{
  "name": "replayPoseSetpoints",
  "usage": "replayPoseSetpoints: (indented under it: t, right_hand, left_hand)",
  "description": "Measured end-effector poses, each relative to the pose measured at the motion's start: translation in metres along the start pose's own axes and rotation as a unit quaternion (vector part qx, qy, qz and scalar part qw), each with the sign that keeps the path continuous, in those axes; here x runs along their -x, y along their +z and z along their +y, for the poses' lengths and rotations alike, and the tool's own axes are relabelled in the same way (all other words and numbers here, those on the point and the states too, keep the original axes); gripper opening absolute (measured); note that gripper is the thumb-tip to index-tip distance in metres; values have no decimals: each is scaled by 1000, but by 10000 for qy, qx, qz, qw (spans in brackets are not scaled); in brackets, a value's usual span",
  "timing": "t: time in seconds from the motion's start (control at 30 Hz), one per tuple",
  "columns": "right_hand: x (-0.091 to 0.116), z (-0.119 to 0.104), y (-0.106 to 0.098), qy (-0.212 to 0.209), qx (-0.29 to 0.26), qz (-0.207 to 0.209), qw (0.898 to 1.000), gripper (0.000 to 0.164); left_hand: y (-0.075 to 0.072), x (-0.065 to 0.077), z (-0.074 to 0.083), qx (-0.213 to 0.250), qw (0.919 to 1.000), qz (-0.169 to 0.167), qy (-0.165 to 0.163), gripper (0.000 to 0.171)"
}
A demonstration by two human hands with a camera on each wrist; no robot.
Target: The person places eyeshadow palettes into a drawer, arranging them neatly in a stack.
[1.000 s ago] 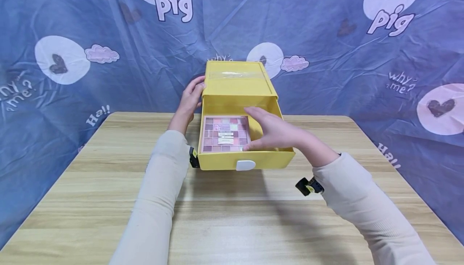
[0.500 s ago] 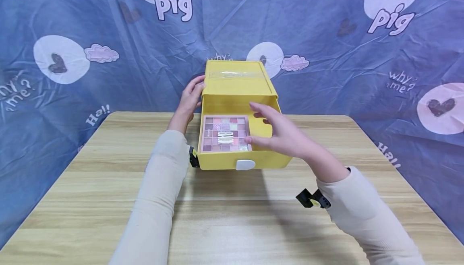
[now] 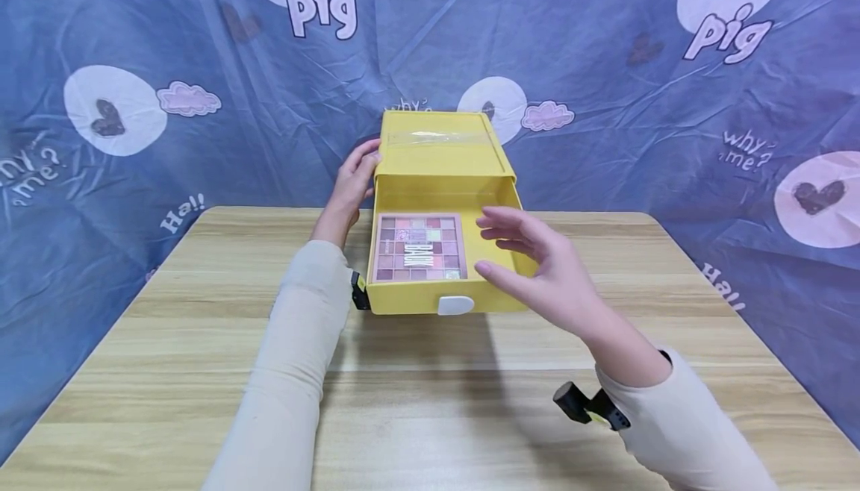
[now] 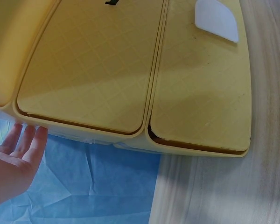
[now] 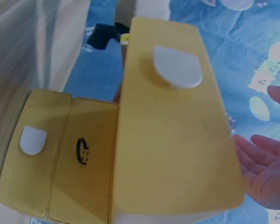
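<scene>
A yellow drawer cabinet [image 3: 440, 155] stands at the back of the table, its top drawer [image 3: 396, 300] pulled out. Inside that drawer, on the left, lies an eyeshadow palette [image 3: 418, 248] with a pink frame and a see-through lid. My left hand [image 3: 351, 191] rests against the cabinet's left side; in the left wrist view its fingers [image 4: 36, 142] are fairly straight and touch the yellow wall. Over the drawer's right end hovers my right hand [image 3: 551, 271], fingers and thumb spread apart, holding nothing. The right wrist view catches that hand [image 5: 268, 172] beside the drawer front.
A white pull tab [image 3: 456, 305] sits on the open drawer's front. Below are two closed drawers; the middle front [image 5: 84, 161] bears a dark mark, the lowest front [image 5: 30, 177] a white tab. The wooden table [image 3: 416, 416] meets a blue printed cloth [image 3: 269, 103] behind.
My right hand has drawn back to the right, away from the palette, and its fingers no longer overlap it. The left hand and the cabinet have stayed put.
</scene>
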State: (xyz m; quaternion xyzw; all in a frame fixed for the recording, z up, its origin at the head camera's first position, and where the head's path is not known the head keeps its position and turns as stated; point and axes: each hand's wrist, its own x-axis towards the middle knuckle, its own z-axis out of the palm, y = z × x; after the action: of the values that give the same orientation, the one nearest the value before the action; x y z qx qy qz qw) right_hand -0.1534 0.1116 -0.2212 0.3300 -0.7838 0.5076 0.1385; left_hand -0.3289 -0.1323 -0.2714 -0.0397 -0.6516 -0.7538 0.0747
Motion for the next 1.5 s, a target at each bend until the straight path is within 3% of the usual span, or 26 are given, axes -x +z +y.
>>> replayPoseSetpoints:
  t: [0.3, 0.53, 0.67, 0.8, 1.0, 1.17, 1.33, 1.5]
  right_hand:
    - [22, -8, -2, -360, -582, 282, 9973, 30]
    - [40, -3, 1, -220, -779, -88, 9967, 20]
    - [49, 6, 9, -148, -854, -395, 9955, 20]
    - [57, 14, 18, -25, -872, -438, 9952, 22]
    - [67, 26, 31, 703, -863, -669, 9915, 14]
    - [68, 36, 45, 1414, -1147, -702, 9808, 12]
    - [66, 45, 58, 2020, -1582, -455, 9655, 18]
    - [62, 47, 66, 2204, -1875, 79, 9572, 18]
  left_hand:
    - [0, 0, 0, -32, 10000, -1, 10, 39]
    - [1, 1, 0, -90, 9999, 12, 46, 40]
    - [1, 1, 0, -85, 10000, 18, 48, 40]
    - [1, 0, 0, -48, 10000, 22, 14, 40]
    - [1, -1, -1, -22, 10000, 6, 11, 40]
    - [1, -1, 0, -55, 10000, 44, 18, 40]
    - [1, -1, 0, -111, 9999, 53, -6, 40]
    - [1, 0, 0, -130, 9999, 20, 13, 40]
